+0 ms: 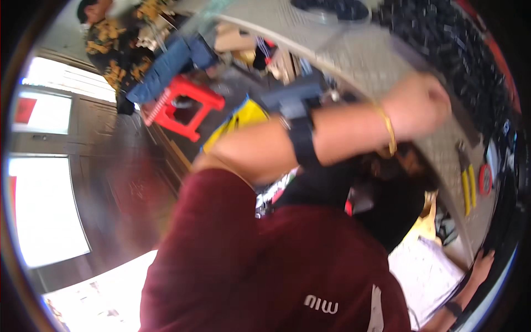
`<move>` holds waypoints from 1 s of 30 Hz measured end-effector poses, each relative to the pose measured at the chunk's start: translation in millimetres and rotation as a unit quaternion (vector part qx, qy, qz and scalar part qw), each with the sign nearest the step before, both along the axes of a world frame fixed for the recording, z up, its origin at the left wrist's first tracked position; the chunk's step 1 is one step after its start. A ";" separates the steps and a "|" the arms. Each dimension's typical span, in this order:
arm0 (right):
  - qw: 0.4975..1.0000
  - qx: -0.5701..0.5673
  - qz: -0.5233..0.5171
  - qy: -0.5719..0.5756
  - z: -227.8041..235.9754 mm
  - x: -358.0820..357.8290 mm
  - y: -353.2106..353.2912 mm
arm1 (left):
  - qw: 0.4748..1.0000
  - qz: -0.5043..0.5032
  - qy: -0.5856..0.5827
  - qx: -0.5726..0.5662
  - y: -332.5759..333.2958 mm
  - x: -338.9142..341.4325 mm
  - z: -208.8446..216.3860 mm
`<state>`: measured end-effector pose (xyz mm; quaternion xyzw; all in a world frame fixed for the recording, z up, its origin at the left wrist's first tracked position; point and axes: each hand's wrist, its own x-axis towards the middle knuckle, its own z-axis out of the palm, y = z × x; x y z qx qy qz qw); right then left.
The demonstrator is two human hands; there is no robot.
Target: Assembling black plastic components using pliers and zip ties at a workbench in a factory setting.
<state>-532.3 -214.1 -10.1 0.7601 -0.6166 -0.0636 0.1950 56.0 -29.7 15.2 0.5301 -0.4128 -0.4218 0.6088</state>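
My left arm, with a black band and a gold-coloured bracelet, stretches across to the right over a light worktable (354, 55). My left hand (420, 105) is curled like a fist near the edge of a heap of small black pieces (442, 44). Motion blurs it, and whatever its fingers hold, if anything, is hidden. Far down at the right rim, my right hand (482, 266) lies with fingers stretched against a dark edge. Pliers with yellow handles (468, 185) and a small round red object (485, 179) are on the table between the two hands.
At the far left a person (110, 47) in a patterned shirt sits beside a red plastic stool (185, 102). A yellow bag or sheet (243, 119) lies on the floor. White sheeting (423, 271) is below the table at right. A dark round tray (332, 8) stands at the back.
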 end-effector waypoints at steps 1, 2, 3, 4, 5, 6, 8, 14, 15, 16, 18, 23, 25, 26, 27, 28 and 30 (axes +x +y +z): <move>0.999 0.005 -0.050 -0.004 6.8 6.1 3.2 | 1.000 0.008 0.025 0.006 6.0 14.1 -1.8; 0.998 0.003 -0.057 -0.012 13.0 17.1 4.8 | 0.999 0.026 0.033 0.002 10.4 27.5 -0.6; 0.997 0.014 -0.069 -0.009 19.2 31.1 9.8 | 0.999 0.028 -0.004 0.036 14.3 39.3 2.9; 0.990 0.028 -0.007 -0.139 23.1 50.9 16.1 | 0.999 0.021 0.000 0.043 20.5 48.4 7.0; 0.960 0.041 0.010 -0.278 25.9 75.7 24.6 | 0.999 -0.004 0.035 0.025 25.2 55.5 13.3; 0.940 0.072 0.095 -0.319 26.0 105.3 37.5 | 0.997 -0.029 0.069 0.006 25.7 57.6 20.7; 0.902 0.124 0.199 -0.363 23.0 175.9 72.4 | 0.991 0.015 0.095 0.091 17.7 50.3 36.2; 0.642 0.442 0.349 -0.520 -11.4 406.3 174.7 | 0.973 -0.042 -0.182 -0.134 10.9 25.1 52.3; 0.613 0.490 0.366 -0.501 -16.4 432.1 183.0 | 0.977 -0.044 -0.171 -0.124 10.3 21.0 53.8; 0.607 0.539 0.360 -0.459 -23.1 454.5 189.7 | 0.997 -0.046 -0.034 -0.053 9.7 16.0 55.1; 0.610 0.569 0.387 -0.393 -32.6 477.7 199.5 | 0.998 -0.047 0.044 -0.011 12.3 6.0 57.4; 0.612 0.570 0.431 -0.339 -48.4 482.5 209.3 | 0.997 -0.065 0.042 0.004 23.6 -15.2 66.9; 0.614 0.568 0.432 -0.336 -51.9 478.0 209.0 | 0.997 -0.075 0.030 0.004 26.3 -20.8 72.9; 0.616 0.566 0.435 -0.334 -53.0 475.8 208.3 | 0.997 -0.081 0.018 0.006 28.8 -24.7 75.3; 0.618 0.563 0.436 -0.334 -54.1 473.2 208.9 | 0.996 -0.090 0.002 0.003 29.9 -29.5 79.3; 0.620 0.561 0.437 -0.333 -54.5 471.1 208.8 | 0.995 -0.097 -0.019 0.001 32.0 -33.9 82.8; 0.623 0.550 0.443 -0.337 -54.3 463.5 211.1 | 0.988 -0.118 -0.099 -0.010 40.3 -53.7 89.5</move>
